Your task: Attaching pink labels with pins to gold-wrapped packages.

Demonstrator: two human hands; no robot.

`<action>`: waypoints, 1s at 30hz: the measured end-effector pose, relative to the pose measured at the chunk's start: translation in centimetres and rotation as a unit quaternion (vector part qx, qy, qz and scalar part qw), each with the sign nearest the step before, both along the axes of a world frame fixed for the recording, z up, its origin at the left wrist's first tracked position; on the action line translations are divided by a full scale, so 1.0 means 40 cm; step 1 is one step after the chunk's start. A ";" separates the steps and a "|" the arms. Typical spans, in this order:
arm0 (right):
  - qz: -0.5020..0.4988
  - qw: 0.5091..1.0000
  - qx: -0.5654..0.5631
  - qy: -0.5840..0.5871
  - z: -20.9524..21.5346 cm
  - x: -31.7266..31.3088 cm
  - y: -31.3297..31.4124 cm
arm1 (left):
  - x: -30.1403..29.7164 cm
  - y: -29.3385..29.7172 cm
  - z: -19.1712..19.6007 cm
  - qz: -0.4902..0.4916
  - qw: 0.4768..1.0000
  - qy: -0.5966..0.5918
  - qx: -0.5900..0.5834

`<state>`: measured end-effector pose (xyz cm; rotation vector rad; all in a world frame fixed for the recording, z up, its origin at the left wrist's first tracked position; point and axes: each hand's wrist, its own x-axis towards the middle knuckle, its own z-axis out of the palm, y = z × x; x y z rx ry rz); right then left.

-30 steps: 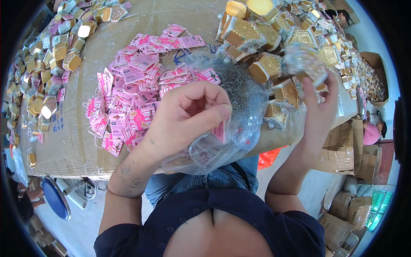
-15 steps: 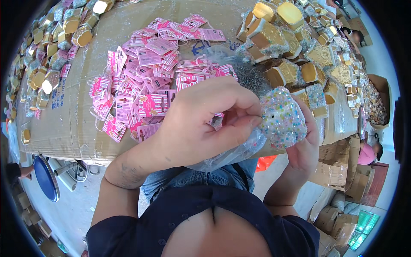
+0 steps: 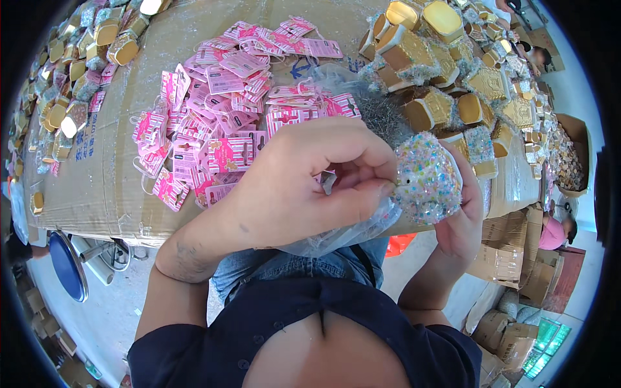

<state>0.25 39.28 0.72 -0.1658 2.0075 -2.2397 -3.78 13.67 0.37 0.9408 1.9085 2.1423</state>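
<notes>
My right hand [image 3: 464,223] is closed around a rounded ornament [image 3: 430,181] covered in pastel glitter beads, with a pale rim and a small dark spot on its face. Thumb and forefinger of my left hand [image 3: 320,178] are pinched together at the ornament's left edge; whatever sits between them is too small to make out. Beneath my hands lies a clear plastic bag [image 3: 336,238], partly hidden by my left wrist. Just beyond the ornament is a heap of fine dark wire pieces [image 3: 381,119]. Pink-and-white hang tags [image 3: 226,155] with loops are piled beyond my left forearm.
Gold-based glittery ornaments [image 3: 430,110] crowd the table's right side, and more [image 3: 74,84] line its far left. Cardboard [image 3: 116,207] covers the tabletop. A blue stool [image 3: 68,266] stands at left; cartons [image 3: 504,249] and a person in pink [image 3: 555,233] are at right.
Both hands stay almost in place. The pinched left fingertips have stayed at the ornament's edge, and the ornament's dark spot has shifted slightly down and left.
</notes>
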 end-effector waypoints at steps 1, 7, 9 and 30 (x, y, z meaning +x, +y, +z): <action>0.001 1.000 0.012 0.006 0.002 0.000 -0.002 | 0.001 -0.004 0.001 -0.016 0.999 -0.032 0.002; -0.001 0.999 0.037 0.012 0.011 0.004 -0.008 | 0.004 0.000 0.000 -0.073 0.980 -0.175 0.063; -0.004 0.999 0.040 0.008 0.013 0.005 -0.009 | 0.002 0.001 0.004 -0.089 0.971 -0.208 0.079; -0.074 0.962 0.196 0.176 0.031 0.008 -0.013 | -0.006 0.035 -0.033 0.206 0.922 0.303 -0.128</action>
